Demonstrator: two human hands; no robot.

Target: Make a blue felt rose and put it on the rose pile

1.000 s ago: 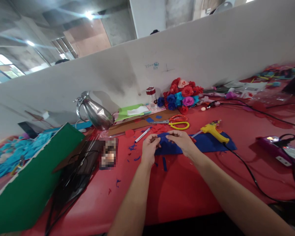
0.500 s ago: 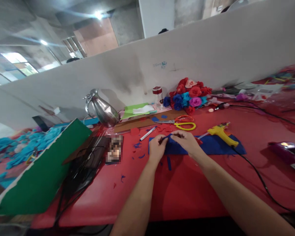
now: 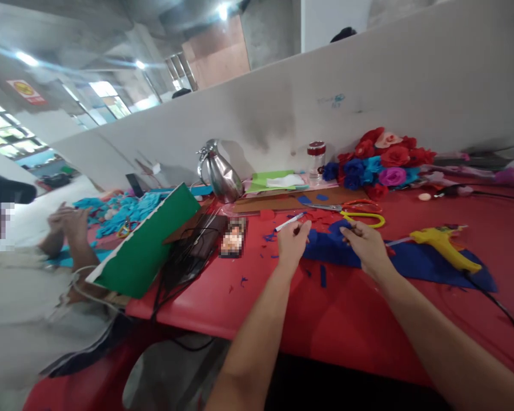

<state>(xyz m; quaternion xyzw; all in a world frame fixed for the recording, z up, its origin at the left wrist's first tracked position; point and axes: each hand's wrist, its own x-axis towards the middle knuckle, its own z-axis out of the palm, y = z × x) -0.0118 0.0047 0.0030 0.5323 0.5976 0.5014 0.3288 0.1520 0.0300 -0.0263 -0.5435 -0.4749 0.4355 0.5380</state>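
View swung left since a second ago; a co-worker's hands (image 3: 71, 220) now show. Both hands have stayed on the blue felt (image 3: 325, 248) lying on the red counter (image 3: 325, 325): left hand (image 3: 292, 242) and right hand (image 3: 366, 245) pinch its edge, fingers curled.

1. A red table (image 3: 325, 337) meets a long grey partition wall (image 3: 411, 74)
2. Bare concrete ceiling holds bright lamps (image 3: 223, 10)
3. Daylit windows (image 3: 0, 128) stand far left
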